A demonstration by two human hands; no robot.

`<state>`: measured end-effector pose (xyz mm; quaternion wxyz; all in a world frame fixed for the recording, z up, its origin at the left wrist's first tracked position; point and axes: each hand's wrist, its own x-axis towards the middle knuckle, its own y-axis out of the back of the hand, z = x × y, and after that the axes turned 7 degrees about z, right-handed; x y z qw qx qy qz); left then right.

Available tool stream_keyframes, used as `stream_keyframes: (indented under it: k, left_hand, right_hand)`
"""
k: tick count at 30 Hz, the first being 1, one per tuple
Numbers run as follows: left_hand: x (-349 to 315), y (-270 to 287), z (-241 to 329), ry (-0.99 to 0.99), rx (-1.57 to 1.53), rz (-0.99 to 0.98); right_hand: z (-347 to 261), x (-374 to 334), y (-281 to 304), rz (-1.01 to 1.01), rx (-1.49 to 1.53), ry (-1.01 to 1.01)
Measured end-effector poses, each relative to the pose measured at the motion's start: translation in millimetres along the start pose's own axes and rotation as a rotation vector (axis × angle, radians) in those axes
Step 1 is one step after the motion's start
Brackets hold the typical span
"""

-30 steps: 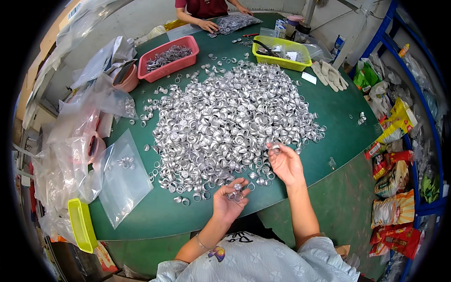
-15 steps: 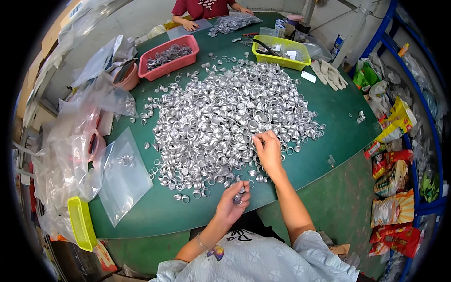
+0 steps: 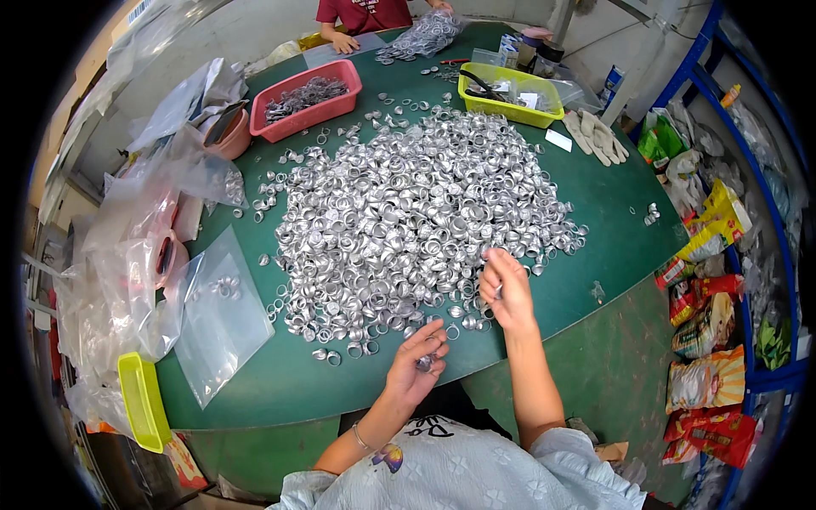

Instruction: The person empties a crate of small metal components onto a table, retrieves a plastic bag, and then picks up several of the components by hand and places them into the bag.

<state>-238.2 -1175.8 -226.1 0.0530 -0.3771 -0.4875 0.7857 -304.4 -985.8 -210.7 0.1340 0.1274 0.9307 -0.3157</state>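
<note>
A wide heap of silver-coloured metal rings (image 3: 399,221) covers the middle of the green table (image 3: 595,204). Over the table's near edge, my left hand (image 3: 410,374) is curled around a few rings (image 3: 425,363), which show between its fingers and palm. My right hand (image 3: 512,297) is raised at the heap's near right side, with its fingers bent. A small silver ring (image 3: 499,291) shows at those fingers; the rest of that grip is hidden. Single rings (image 3: 333,358) lie along the heap's near border.
A clear plastic bag (image 3: 223,319) with several rings lies at left, near a yellow-green tray (image 3: 144,403). Farther back stand a pink basket (image 3: 306,123) and a yellow basket (image 3: 510,110), with white gloves (image 3: 595,136) to the right. Across the table, a person handles a bag of rings (image 3: 421,38).
My right hand has drawn back from the heap, toward me and slightly right, a ring now showing in it. My left hand has barely moved. Across the table, the person has lifted the bag's end.
</note>
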Motion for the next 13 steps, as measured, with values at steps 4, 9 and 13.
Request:
stream_keyframes:
  k: [4, 9, 13]
  left_hand:
    - [-3, 1, 0, -0.026, 0.042, 0.008]
    - [-4, -1, -1, -0.029, 0.054, -0.003]
    - [-3, 3, -1, -0.035, 0.041, -0.003]
  right_hand:
    - [10, 6, -18, 0.267, -1.153, 0.689]
    - [24, 24, -1, 0.206, -0.863, 0.893]
    - [9, 10, 16, -0.166, 0.096, 0.043]
